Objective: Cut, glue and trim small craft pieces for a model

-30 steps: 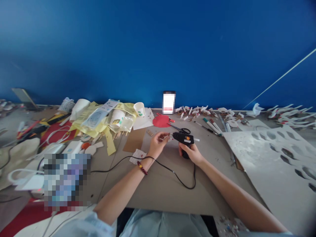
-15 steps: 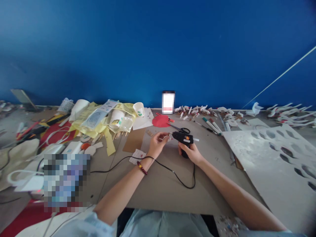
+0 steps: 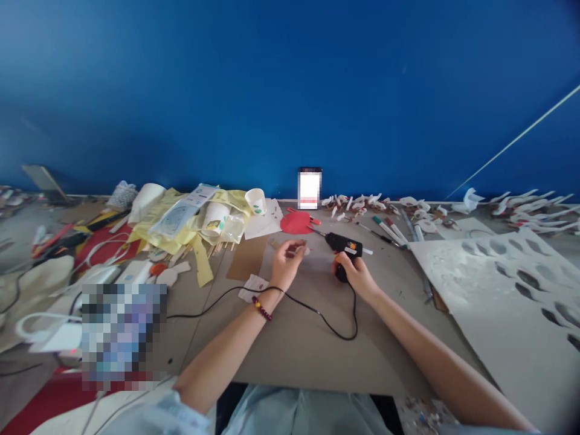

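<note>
My right hand [image 3: 356,275] is wrapped round the grip of a black hot glue gun [image 3: 347,246], whose nozzle points left and up over the cardboard sheet [image 3: 299,338]. A black cord [image 3: 317,314] runs from the gun's base across the cardboard to the left. My left hand [image 3: 287,260] is closed in a pinch on a small pale piece [image 3: 302,248], a short way left of the gun's nozzle. A red bead bracelet sits on my left wrist.
Red paper shape [image 3: 294,222] and scissors lie behind the gun. Markers [image 3: 387,229] and small white cut-outs [image 3: 357,202] line the back edge. A white foam board with oval holes [image 3: 507,272] fills the right. Yellow packaging, paper cups [image 3: 256,199] and cables clutter the left.
The glue gun has shifted right and tilted away from my left hand, opening a gap between nozzle and the small piece. My left hand has risen slightly, still pinching the piece.
</note>
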A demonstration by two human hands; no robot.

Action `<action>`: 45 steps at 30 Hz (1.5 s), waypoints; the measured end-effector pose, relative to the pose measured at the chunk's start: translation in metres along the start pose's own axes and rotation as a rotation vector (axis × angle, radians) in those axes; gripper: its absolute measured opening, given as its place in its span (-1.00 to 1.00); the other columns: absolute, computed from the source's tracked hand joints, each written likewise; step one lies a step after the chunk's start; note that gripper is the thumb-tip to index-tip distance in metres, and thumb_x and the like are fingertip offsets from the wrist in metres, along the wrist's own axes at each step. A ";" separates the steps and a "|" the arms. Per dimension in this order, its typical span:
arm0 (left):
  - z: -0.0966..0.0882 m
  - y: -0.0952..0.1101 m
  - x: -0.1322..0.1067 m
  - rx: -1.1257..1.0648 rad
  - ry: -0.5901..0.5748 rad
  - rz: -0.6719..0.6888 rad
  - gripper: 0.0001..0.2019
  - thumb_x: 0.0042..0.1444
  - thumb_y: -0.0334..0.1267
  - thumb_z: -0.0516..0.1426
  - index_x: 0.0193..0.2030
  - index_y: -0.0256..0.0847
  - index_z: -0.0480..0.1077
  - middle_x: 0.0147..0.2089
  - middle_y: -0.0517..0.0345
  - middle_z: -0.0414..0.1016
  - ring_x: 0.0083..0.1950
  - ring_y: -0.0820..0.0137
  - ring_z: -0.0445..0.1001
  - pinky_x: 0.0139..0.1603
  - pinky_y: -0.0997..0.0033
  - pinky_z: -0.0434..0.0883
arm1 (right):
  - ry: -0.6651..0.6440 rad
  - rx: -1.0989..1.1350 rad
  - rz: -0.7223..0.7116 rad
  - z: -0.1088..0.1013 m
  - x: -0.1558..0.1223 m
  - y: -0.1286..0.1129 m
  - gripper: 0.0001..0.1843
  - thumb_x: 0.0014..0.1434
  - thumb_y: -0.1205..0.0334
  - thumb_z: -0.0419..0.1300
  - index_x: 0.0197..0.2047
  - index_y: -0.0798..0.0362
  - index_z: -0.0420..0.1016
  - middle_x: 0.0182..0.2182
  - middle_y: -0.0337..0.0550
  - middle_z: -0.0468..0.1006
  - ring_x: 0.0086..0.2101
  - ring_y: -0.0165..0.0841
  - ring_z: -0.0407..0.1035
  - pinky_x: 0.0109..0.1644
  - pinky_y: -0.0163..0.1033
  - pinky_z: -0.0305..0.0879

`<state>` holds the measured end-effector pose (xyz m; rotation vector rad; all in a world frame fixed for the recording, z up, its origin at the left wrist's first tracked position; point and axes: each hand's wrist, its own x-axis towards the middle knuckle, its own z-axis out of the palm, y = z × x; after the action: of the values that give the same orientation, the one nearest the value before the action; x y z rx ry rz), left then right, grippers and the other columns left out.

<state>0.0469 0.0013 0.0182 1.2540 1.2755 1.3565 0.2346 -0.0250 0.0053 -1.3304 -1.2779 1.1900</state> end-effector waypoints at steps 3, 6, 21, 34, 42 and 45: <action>-0.002 -0.003 0.002 -0.050 0.065 0.001 -0.79 -0.02 -0.14 0.22 -0.29 -0.23 0.46 -0.28 0.05 0.55 -0.29 0.40 0.49 -0.30 0.47 0.38 | 0.063 -0.016 0.073 -0.006 0.002 -0.001 -0.36 0.00 -0.40 0.08 -0.46 0.10 0.39 -0.58 -0.13 0.48 -0.63 -0.39 0.34 -0.54 -0.28 0.28; -0.003 -0.004 0.003 -0.061 0.112 0.021 -0.78 -0.01 -0.13 0.22 -0.29 -0.23 0.44 -0.28 0.05 0.54 -0.27 0.39 0.49 -0.28 0.46 0.38 | 0.115 -0.217 0.093 -0.011 0.002 -0.001 -0.39 0.05 -0.36 0.05 -0.46 0.09 0.41 -0.60 -0.13 0.48 -0.62 -0.36 0.36 -0.56 -0.30 0.25; -0.004 -0.002 0.004 0.005 0.114 0.074 -0.82 0.01 -0.15 0.20 -0.31 -0.21 0.45 -0.25 0.04 0.55 -0.26 0.39 0.49 -0.30 0.47 0.37 | -0.065 -1.187 0.028 0.011 -0.021 -0.022 -0.32 0.29 -0.18 -0.23 -0.50 0.07 0.49 -0.40 0.06 0.57 -0.38 -0.23 0.48 -0.42 -0.25 0.15; -0.009 0.001 0.012 -0.022 0.156 0.067 -0.80 -0.03 -0.14 0.22 -0.32 -0.21 0.44 -0.27 0.05 0.55 -0.26 0.37 0.49 -0.30 0.45 0.38 | -0.131 -1.351 0.031 0.012 -0.023 -0.045 -0.37 0.25 -0.17 -0.06 -0.58 0.08 0.52 -0.51 0.12 0.56 -0.46 -0.15 0.47 -0.48 -0.23 0.10; -0.008 0.003 0.010 -0.043 0.157 0.039 -0.81 -0.02 -0.14 0.22 -0.32 -0.19 0.43 -0.26 0.08 0.55 -0.26 0.39 0.49 -0.26 0.44 0.39 | -0.212 -1.063 -0.342 0.017 0.043 -0.055 -0.83 0.20 0.26 0.12 -0.17 0.01 0.51 -0.32 -0.15 0.59 -0.32 -0.34 0.43 -0.33 -0.34 0.15; -0.008 0.002 0.010 -0.056 0.158 0.050 -0.81 -0.02 -0.14 0.22 -0.31 -0.20 0.43 -0.30 0.08 0.54 -0.29 0.39 0.49 -0.25 0.42 0.41 | -0.341 -0.958 -0.347 0.028 0.073 -0.046 -0.84 0.17 0.35 0.16 -0.18 0.07 0.54 -0.33 -0.14 0.59 -0.32 -0.37 0.44 -0.25 -0.34 0.21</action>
<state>0.0379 0.0098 0.0218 1.1661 1.3114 1.5425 0.2011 0.0495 0.0442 -1.4650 -2.3924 0.5502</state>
